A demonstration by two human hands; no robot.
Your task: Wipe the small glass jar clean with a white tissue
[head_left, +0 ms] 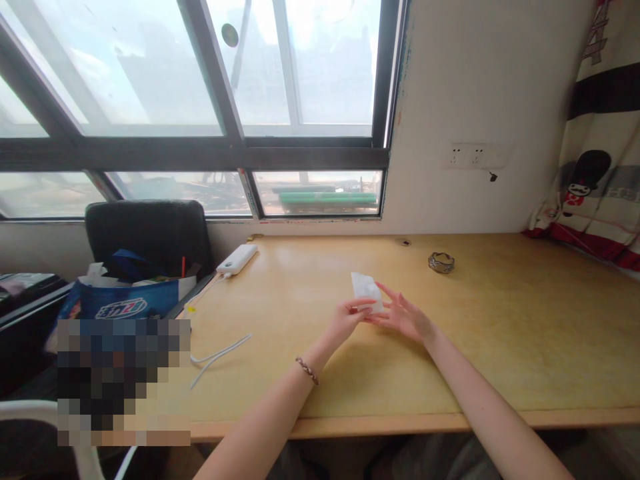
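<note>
A small white paper-like sheet (366, 287), thin and slightly crinkled, is held up above the middle of the wooden desk (520, 340). My left hand (347, 321) pinches its lower edge between thumb and fingers; a braided bracelet (307, 371) circles that wrist. From the other side my right hand (407, 319) reaches round the sheet's right edge, its index finger and lower fingertips against it. Whether the sheet is a tissue or a packet cannot be made out.
An openwork dark ring-shaped object (441, 263) lies at the desk's back right. A white power strip (237, 260) and a white cable (220, 353) lie on the left. Beyond them, a blue bag (127, 303) sits on a black chair (150, 230). A curtain (595, 167) hangs at right.
</note>
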